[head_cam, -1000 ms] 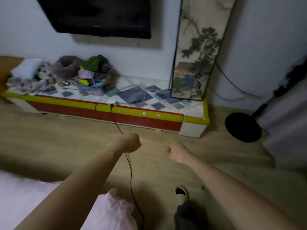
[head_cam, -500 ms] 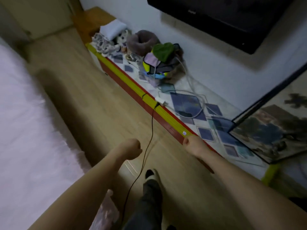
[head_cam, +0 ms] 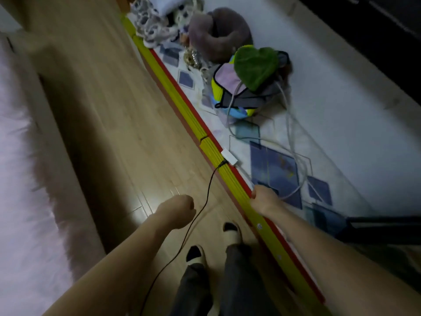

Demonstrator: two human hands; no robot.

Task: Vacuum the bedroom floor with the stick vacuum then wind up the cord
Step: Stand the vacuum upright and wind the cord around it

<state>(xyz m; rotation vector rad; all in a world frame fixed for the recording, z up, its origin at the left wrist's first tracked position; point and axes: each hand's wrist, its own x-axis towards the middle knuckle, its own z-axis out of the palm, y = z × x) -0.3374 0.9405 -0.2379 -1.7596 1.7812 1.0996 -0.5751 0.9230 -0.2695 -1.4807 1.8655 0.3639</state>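
A thin black cord runs from a white plug block on the edge of the low cabinet down across the wooden floor and out of the bottom of the view. My left hand is a fist just left of the cord, with nothing seen in it. Over the cabinet's yellow edge, my right hand has its fingers curled and hidden on the far side, and no object shows in it. No vacuum is in view.
A pile of bags with a green heart cushion, a grey neck pillow, soft toys and white cables lie on the cabinet top. A pale fluffy bed cover fills the left. My slippered feet stand on the floor below.
The view has swung left and down along the cabinet as I stepped closer to it. The plug block now lies just ahead of my right hand. Both hands stay curled.
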